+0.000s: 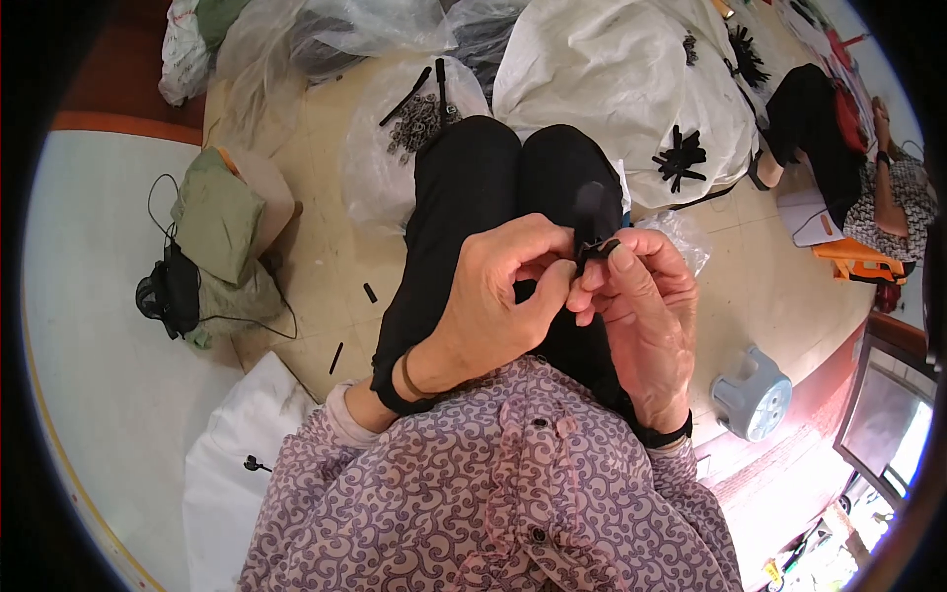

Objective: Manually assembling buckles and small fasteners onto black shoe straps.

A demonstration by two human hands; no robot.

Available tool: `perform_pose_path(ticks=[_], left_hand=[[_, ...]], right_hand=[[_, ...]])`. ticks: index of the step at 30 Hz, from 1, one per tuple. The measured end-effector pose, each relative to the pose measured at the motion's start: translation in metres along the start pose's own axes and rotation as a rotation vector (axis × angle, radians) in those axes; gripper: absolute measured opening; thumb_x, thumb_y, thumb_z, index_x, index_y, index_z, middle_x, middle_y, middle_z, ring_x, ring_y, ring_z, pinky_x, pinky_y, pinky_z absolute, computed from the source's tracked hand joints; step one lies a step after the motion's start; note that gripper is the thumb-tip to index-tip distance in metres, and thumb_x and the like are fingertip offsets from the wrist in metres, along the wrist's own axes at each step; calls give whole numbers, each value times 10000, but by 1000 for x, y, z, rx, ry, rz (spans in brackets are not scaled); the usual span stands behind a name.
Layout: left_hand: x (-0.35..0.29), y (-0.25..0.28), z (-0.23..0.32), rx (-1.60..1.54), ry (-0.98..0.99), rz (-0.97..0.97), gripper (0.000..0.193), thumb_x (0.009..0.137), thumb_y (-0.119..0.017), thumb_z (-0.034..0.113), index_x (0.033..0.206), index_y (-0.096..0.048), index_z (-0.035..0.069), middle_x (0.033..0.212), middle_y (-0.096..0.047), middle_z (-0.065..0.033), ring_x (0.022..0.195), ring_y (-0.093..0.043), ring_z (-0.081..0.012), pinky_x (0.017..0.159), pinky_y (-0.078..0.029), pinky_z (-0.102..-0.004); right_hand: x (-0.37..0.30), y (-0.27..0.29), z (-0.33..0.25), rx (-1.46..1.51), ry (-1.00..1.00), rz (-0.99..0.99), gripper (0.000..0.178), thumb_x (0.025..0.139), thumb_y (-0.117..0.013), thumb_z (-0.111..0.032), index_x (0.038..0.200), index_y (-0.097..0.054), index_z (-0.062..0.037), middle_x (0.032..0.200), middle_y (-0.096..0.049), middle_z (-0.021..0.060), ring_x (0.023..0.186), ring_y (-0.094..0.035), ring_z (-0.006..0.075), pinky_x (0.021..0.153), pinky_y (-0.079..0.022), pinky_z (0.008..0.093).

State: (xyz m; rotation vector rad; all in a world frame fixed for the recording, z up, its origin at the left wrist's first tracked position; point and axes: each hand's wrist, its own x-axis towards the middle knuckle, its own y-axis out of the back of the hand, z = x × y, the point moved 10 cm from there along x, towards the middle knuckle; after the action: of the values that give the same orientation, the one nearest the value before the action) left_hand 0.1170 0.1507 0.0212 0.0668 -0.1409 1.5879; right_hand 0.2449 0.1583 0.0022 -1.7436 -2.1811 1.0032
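Above my lap, my left hand pinches one side of a small black strap between thumb and finger. My right hand grips the strap's other end, thumb pressed on top. A bit of metal glints at the strap, though its shape is too small to make out. Beyond my knees, a pile of small metal rings or buckles lies on a clear plastic bag, with two black strips by it. To the right, a bundle of short black strips rests on a large white sack.
At the left are a green cloth bundle and a black bag with a cord. A light blue stool stands at right. Another person sits at the far right. Loose black pieces lie on the tiled floor.
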Motion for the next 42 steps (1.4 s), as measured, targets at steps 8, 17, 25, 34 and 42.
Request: perform_pose_path(ticks=[8, 17, 25, 34, 42], left_hand=[[10, -5, -9, 23, 261, -68, 161, 926, -548, 40, 956, -678, -51, 725, -618, -19, 679, -566, -44, 581, -440, -204], [9, 0, -10, 100, 118, 37, 180, 929, -564, 38, 864, -700, -61, 714, -594, -27, 616, -561, -70, 550, -429, -211], [6, -1, -18, 39, 142, 92, 165, 913, -568, -15, 796, -663, -83, 753, -631, -53, 617, -581, -64, 544, -452, -199], [7, -3, -21, 70, 155, 95, 152, 903, -587, -18, 787, -653, -90, 762, -643, -60, 606, -571, -55, 523, -448, -197], [6, -1, -25, -6, 123, 172, 142, 849, -638, 2, 741, -607, -86, 646, -560, -40, 570, -512, -31, 473, -390, -217]], right_hand=[[-1, 6, 5, -57, -13, 84, 91, 933, -615, -75, 978, -626, 3, 767, -672, 111, 650, -669, 192, 596, -551, 284], [-2, 9, 9, -1, 6, 136, 49, 902, -612, -18, 859, -628, 1, 738, -665, 109, 609, -649, 178, 582, -541, 275], [-3, 11, 7, 21, 18, 157, 51, 881, -598, 27, 840, -614, 3, 727, -655, 108, 581, -634, 169, 546, -523, 273], [-4, 18, 7, 6, 27, 166, 62, 848, -590, 75, 865, -596, 16, 763, -649, 106, 573, -620, 169, 541, -520, 286], [-5, 20, 11, 27, 7, 181, 90, 835, -580, 91, 880, -592, 13, 767, -638, 96, 582, -615, 169, 549, -516, 288]])
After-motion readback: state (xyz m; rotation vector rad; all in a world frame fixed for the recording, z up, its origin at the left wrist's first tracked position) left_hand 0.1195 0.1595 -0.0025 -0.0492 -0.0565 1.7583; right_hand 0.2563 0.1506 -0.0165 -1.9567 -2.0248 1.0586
